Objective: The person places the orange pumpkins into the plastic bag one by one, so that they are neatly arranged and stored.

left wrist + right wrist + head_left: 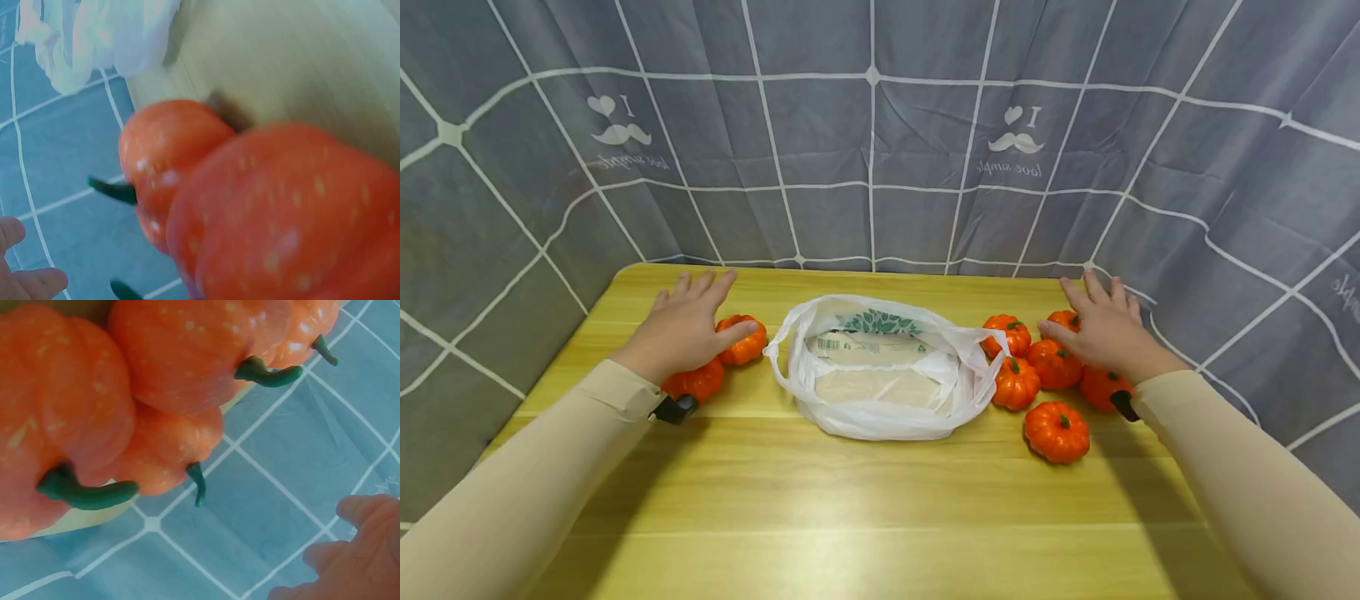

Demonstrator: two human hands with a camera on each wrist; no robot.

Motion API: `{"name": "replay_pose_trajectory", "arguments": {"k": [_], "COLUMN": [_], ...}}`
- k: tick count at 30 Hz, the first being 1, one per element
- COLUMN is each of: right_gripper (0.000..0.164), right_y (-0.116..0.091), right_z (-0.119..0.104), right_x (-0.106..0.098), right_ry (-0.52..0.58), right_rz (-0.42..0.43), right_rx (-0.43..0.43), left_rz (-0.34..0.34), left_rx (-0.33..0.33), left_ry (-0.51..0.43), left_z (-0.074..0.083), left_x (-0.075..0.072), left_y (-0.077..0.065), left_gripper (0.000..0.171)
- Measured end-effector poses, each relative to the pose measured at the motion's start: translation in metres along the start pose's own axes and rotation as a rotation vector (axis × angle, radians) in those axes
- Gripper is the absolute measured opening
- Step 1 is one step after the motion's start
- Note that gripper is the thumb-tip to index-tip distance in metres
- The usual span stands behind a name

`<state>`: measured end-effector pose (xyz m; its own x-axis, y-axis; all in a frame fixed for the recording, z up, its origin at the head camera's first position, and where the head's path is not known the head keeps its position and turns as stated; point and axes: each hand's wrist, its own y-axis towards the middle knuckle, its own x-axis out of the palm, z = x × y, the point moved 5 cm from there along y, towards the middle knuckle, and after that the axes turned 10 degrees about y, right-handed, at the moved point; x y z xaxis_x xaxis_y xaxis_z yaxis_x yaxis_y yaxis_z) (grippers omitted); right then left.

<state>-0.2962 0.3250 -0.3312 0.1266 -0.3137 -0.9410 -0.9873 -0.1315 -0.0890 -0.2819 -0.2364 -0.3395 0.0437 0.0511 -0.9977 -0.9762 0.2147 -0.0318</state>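
Observation:
A white plastic bag (pixel 880 425) with a green leaf print stands with its mouth wide in the middle of the table. My left hand (pixel 681 329), fingers spread, is over two small orange pumpkins, one of them (pixel 747 343) between the hand and the bag. On the right, my right hand (pixel 1105 329) is likewise spread above a group of several orange pumpkins (pixel 1054 364) with green stems. Neither hand holds anything. Two pumpkins (pixel 175 144) fill much of the left wrist view; in the right wrist view the fingers appear beside clustered pumpkins (pixel 69 412).
The wooden table (pixel 850 508) has its far edge against a grey curtain (pixel 820 142) with white grid lines, which also hangs along both sides. One pumpkin (pixel 1057 432) lies nearer the front than the others. The bag's right handle touches the pumpkins there.

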Motion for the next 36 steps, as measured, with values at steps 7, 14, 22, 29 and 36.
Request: {"name": "replay_pose_trajectory", "arguments": {"k": [7, 14, 22, 29, 36], "right_gripper": [0.104, 0.098, 0.096, 0.096, 0.097], "right_y": [0.002, 0.004, 0.004, 0.006, 0.010], "right_z": [0.009, 0.018, 0.034, 0.048, 0.056], "right_x": [0.002, 0.004, 0.006, 0.008, 0.013], "right_ry": [0.014, 0.044, 0.059, 0.088, 0.132], "right_rz": [0.009, -0.004, -0.032, -0.059, -0.088], "right_rx": [-0.003, -0.005, 0.000, 0.021, 0.032], "left_rz": [0.011, 0.023, 0.020, 0.024, 0.001], "left_rx": [0.044, 0.079, 0.139, 0.180, 0.199], "left_ry": [-0.035, -0.035, -0.057, -0.106, -0.178], "left_z": [0.016, 0.027, 0.042, 0.056, 0.063], "left_x": [0.002, 0.007, 0.013, 0.018, 0.026], "left_y": [-0.002, 0.002, 0.001, -0.003, -0.003], "left_gripper": [0.099, 0.098, 0.090, 0.091, 0.093]}}
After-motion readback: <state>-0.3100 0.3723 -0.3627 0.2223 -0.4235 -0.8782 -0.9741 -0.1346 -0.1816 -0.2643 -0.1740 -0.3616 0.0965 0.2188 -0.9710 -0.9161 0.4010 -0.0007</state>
